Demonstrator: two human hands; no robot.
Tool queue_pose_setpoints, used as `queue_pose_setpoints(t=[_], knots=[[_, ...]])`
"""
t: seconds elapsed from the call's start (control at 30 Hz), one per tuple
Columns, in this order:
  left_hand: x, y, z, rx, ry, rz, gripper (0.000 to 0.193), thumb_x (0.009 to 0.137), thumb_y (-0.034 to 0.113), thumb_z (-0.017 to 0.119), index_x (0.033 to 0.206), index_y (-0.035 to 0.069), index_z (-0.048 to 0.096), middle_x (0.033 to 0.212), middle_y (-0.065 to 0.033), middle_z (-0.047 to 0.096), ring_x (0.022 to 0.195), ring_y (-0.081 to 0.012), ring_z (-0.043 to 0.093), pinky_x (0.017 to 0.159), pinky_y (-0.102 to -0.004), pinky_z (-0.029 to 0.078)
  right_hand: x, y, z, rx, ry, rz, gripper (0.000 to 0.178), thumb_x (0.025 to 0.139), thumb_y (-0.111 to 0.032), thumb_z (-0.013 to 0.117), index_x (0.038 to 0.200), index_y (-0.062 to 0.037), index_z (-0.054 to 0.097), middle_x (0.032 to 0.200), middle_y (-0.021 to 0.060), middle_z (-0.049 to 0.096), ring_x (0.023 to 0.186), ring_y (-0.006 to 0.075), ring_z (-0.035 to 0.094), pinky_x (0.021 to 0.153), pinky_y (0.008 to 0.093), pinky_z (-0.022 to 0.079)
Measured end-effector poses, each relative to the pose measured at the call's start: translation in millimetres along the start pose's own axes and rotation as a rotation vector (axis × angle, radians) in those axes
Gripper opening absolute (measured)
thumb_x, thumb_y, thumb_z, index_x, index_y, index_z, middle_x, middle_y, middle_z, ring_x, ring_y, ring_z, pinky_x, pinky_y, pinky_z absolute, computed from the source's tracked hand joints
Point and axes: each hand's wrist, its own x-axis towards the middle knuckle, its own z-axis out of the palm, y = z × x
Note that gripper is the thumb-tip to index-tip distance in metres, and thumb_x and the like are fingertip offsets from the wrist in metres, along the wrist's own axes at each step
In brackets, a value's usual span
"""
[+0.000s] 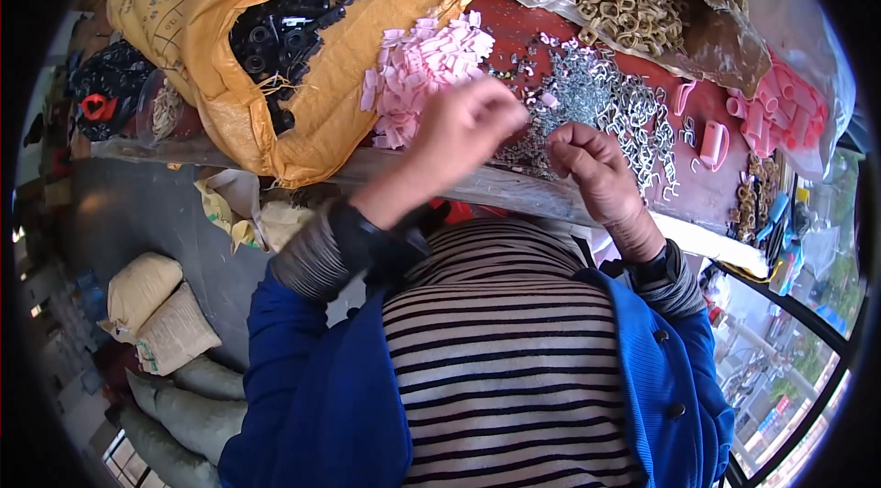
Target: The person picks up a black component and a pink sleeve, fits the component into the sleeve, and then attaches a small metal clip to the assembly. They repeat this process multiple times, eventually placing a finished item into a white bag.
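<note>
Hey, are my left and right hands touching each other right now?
Apart: the head view shows small metal pieces between the left hand and right hand.

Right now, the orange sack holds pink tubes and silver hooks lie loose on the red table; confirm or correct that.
One correction: the head view shows the orange sack holding black parts. The silver hooks do lie loose on the red table.

The left of the hands (pixel 454 132) is blurred.
</note>
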Motion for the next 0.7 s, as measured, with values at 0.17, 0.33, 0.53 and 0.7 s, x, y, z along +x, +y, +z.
queue_pose_setpoints(t=[0.17,0.33,0.53,0.7], knots=[[57.0,-49.0,-99.8,0.760,0.371,0.059,0.032,0.071,0.023,0.060,0.096,0.004,0.053,0.091,-0.0130,0.054,0.075,-0.0224,0.057,0.067,-0.0333,0.044,-1.2,-13.2,-9.9,-0.287,0.149,-0.052,0.012,0.079,-0.010,0.048,0.079,0.0011,0.052,0.067,-0.0004,0.048,0.061,0.0053,0.042,0.056,0.0173,0.035],[99.1,-89.7,-146.5,1.073,0.285,0.128,0.039,0.072,0.025,0.059,0.105,0.006,0.049,0.097,-0.0160,0.052,0.077,-0.0275,0.055,0.069,-0.0343,0.044,-5.8,-6.9,-26.5,-0.414,0.223,-0.048,0.011,0.078,-0.009,0.050,0.082,0.0014,0.052,0.070,-0.0003,0.049,0.064,0.0047,0.043,0.058,0.0172,0.036],[102.3,-86.9,-147.6,1.316,0.129,0.042,0.038,0.074,0.025,0.057,0.106,0.007,0.048,0.089,-0.0148,0.055,0.073,-0.0286,0.056,0.068,-0.0338,0.044,-14.1,-6.7,-33.4,-0.482,0.254,-0.044,0.017,0.075,-0.009,0.052,0.088,0.0016,0.049,0.076,-0.0002,0.050,0.068,0.0049,0.045,0.061,0.0176,0.038],[81.2,-54.0,-144.7,0.667,0.247,-0.194,0.027,0.075,0.020,0.055,0.098,0.005,0.050,0.086,-0.0145,0.056,0.068,-0.0249,0.056,0.057,-0.0309,0.044,-18.7,-2.5,-36.4,-0.514,0.271,-0.088,0.023,0.074,-0.009,0.052,0.094,0.0011,0.047,0.077,0.0002,0.049,0.070,0.0059,0.046,0.063,0.0185,0.039]])
